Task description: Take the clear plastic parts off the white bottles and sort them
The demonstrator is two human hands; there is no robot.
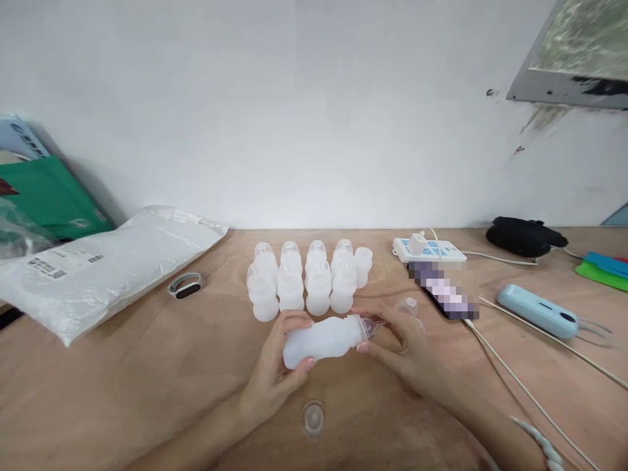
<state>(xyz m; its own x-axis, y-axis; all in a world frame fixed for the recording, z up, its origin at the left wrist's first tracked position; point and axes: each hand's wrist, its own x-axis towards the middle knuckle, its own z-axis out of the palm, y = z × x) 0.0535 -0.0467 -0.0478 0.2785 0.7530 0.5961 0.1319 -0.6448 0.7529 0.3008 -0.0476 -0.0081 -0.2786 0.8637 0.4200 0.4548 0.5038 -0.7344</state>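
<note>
A frosted white baby bottle (316, 340) lies tilted nearly sideways above the table, its clear teat (369, 326) pointing right. My left hand (282, 356) is wrapped round the bottle's base, thumb below and fingers above. At the neck, the thumb and fingers of my right hand (405, 347) close on the collar ring (359, 330) from both sides. Below the bottle a clear dome cap (313, 417) rests on the table. Another clear cap (408, 305) sits behind my right hand, with a further clear piece partly hidden by it.
Several white bottles (290, 288) with clear caps stand in two rows by the wall, beside one uncapped bottle (363, 265). To the left are a white plastic parcel (118, 261) and a wristband (185, 286). A power strip (451, 251), phone (446, 291), cables and light-blue device (537, 311) occupy the right.
</note>
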